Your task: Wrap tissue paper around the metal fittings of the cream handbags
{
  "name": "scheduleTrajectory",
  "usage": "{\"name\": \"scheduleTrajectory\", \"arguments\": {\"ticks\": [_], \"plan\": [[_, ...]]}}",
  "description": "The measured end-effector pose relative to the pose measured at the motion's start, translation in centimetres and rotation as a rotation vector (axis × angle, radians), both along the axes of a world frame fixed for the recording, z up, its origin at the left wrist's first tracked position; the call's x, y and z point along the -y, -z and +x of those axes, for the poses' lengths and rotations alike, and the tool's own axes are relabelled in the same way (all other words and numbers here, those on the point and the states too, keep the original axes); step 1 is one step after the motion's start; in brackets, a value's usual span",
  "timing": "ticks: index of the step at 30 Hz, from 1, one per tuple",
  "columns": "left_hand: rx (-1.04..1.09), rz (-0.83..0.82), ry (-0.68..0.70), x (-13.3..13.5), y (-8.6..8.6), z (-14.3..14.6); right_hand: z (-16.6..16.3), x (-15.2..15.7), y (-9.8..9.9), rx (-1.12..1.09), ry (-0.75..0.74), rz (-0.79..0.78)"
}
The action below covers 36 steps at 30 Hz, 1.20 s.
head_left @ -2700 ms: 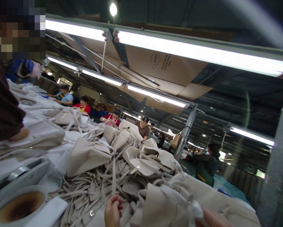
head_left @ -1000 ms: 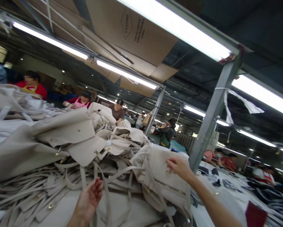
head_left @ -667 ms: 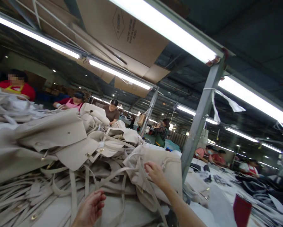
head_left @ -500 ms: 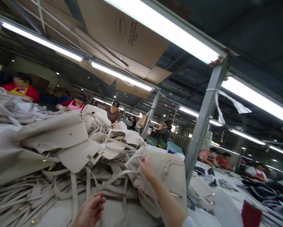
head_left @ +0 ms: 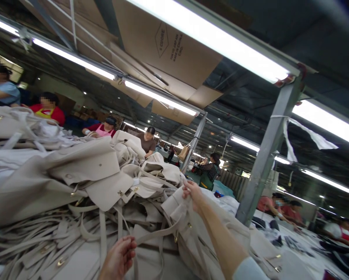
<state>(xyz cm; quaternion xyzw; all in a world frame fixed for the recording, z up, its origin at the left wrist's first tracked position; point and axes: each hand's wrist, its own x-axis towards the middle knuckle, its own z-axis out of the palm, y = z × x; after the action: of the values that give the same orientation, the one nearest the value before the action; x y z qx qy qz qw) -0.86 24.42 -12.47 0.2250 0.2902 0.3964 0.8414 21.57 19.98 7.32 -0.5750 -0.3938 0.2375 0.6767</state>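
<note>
My right hand (head_left: 193,194) is closed on the upper edge of a beige handbag (head_left: 188,225), at the right side of a large heap. The bag hangs tilted below my fingers, with a small gold fitting and a strap (head_left: 162,232) showing. What exactly lies between the fingertips is hidden. My left hand (head_left: 119,254) is low in the middle, palm turned inward, its fingers loosely curled and apart, with nothing visible in them. A thin beige strap passes close behind its fingertips. Left of it lie another beige bag (head_left: 83,163) with an open flap and many loose straps (head_left: 25,241).
A grey metal post (head_left: 267,155) stands right of the heap, with a white strip tied to it. Beyond it, a long table (head_left: 291,233) bears dark pieces. Several people work behind the heap and at that table. Lamps (head_left: 221,42) and cardboard (head_left: 168,46) hang overhead.
My right hand has moved up and to the right, pulling the bag's top along, so the bag has turned and crumpled. My left hand keeps its pose; the view has swung slightly left.
</note>
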Motion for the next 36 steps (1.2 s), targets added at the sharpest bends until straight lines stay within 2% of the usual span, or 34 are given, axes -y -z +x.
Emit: {"name": "scheduleTrajectory", "arguments": {"ticks": [7,9,11,13,15,17,19,22,25,26,28,30,31,33,36], "plan": [[0.012,-0.011,-0.058,-0.2,-1.5,-1.3,-2.2,8.3,-12.2,0.133,-0.348,-0.141],[0.071,0.023,0.021,0.2,-1.9,-1.4,-3.2,10.1,-14.7,0.194,-0.509,-0.177],[0.132,0.049,0.143,0.6,-2.1,-1.6,-4.2,11.1,-16.2,0.257,-0.69,-0.234],[0.211,0.063,0.214,0.8,-2.3,-1.9,-5.0,11.4,-16.4,0.296,-0.788,-0.319],[0.316,0.051,0.169,0.4,-2.2,-2.5,-5.5,11.0,-15.5,0.319,-0.799,-0.413],[0.368,0.014,0.019,-0.5,-2.0,-3.3,-5.9,10.2,-13.6,0.331,-0.769,-0.462],[0.333,-0.027,-0.137,-1.7,-1.7,-4.1,-6.1,9.1,-11.1,0.354,-0.705,-0.474],[0.248,-0.033,-0.283,-3.2,-1.4,-5.0,-6.2,7.3,-8.0,0.471,-0.556,-0.496],[0.162,-0.006,-0.46,-3.9,-1.4,-5.0,-6.6,5.5,-6.7,0.568,-0.49,-0.483],[0.115,0.054,-0.541,-4.0,-1.4,-4.9,-6.7,5.0,-6.8,0.572,-0.495,-0.469],[-0.003,0.291,-0.668,-3.8,-1.4,-4.6,-7.1,4.4,-7.6,0.556,-0.521,-0.453],[-0.094,0.555,-0.689,-3.5,-1.5,-4.4,-7.4,4.1,-8.9,0.546,-0.575,-0.446],[-0.111,0.636,-0.671,-3.3,-1.7,-4.4,-7.5,4.1,-9.7,0.539,-0.619,-0.451],[-0.09,0.659,-0.639,-2.9,-2.1,-4.7,-7.6,4.1,-11.4,0.516,-0.728,-0.494],[-0.061,0.58,-0.653,-2.6,-3.0,-5.5,-7.9,4.0,-12.7,0.491,-0.835,-0.606]]}}
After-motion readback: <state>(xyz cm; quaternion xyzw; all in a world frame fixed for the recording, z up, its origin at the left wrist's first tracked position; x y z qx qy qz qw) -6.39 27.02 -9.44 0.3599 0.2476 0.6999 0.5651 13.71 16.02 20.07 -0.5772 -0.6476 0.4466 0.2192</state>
